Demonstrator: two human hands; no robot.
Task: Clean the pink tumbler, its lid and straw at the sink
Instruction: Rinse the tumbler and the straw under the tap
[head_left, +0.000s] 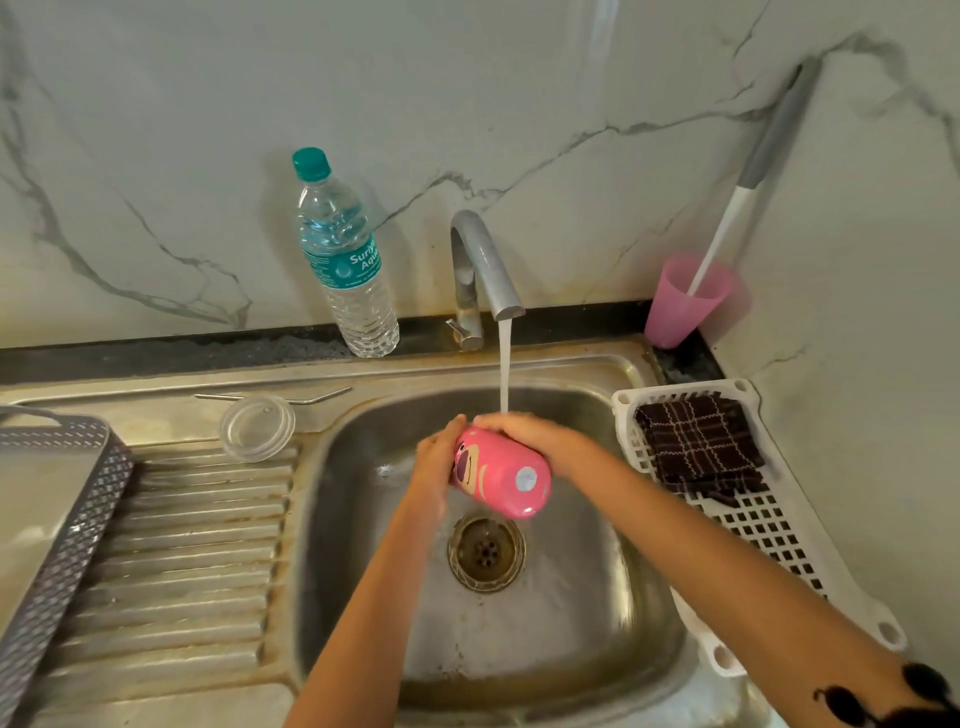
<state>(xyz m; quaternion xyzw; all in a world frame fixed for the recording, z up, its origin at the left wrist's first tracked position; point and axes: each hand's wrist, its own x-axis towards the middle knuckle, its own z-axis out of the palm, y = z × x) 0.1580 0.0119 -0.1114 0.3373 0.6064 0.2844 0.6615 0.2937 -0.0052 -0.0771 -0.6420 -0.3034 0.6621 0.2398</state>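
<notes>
Both hands are holding the pink tumbler (501, 473) on its side over the sink (597, 613), under the running tap (480, 260). Left hand (439, 460) grip is closing on its mouth end, right hand (530, 434) grip wrapping the top. Lid (257, 427) and straw (322, 397) are lying far left on the drainboard.

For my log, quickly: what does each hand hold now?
Left hand: closed on the pink tumbler.
Right hand: closed on the same tumbler.
</notes>
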